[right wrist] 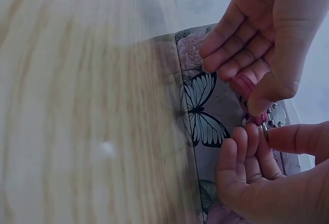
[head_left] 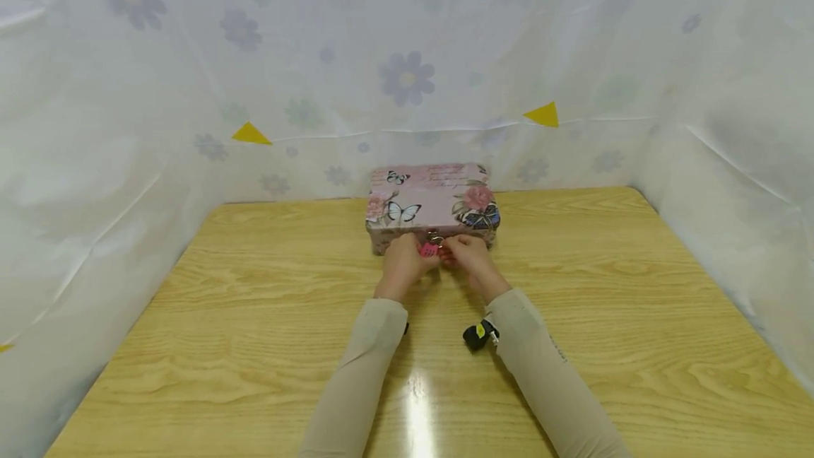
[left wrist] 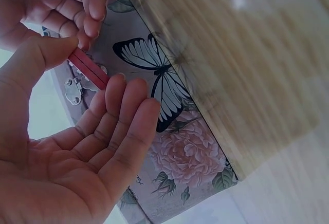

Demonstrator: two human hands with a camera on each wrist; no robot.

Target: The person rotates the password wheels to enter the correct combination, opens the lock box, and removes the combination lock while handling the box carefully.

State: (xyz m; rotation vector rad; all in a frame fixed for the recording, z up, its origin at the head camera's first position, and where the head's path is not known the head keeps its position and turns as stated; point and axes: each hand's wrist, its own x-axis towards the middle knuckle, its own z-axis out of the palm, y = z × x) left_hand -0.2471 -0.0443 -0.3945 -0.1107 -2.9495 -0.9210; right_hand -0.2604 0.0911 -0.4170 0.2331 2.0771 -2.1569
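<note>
A pink box (head_left: 439,196) printed with butterflies and roses lies on the table, its metal clasp (left wrist: 73,90) on the front side. At that clasp is a small pinkish-red combination padlock (head_left: 429,250), its number dials facing up in the head view. My left hand (head_left: 405,260) pinches the padlock body between thumb and fingertips. From the other side, my right hand (head_left: 469,254) pinches the metal shackle (right wrist: 265,131) between thumb and forefinger. Both hands are close together before the box front, and the fingers partly cover the lock.
The wooden table (head_left: 286,316) stretches toward me and to both sides. Behind the box hangs a white flowered curtain (head_left: 318,76) with yellow triangles on it. A black strap (head_left: 478,336) hangs at the right wrist, below the sleeve cuff.
</note>
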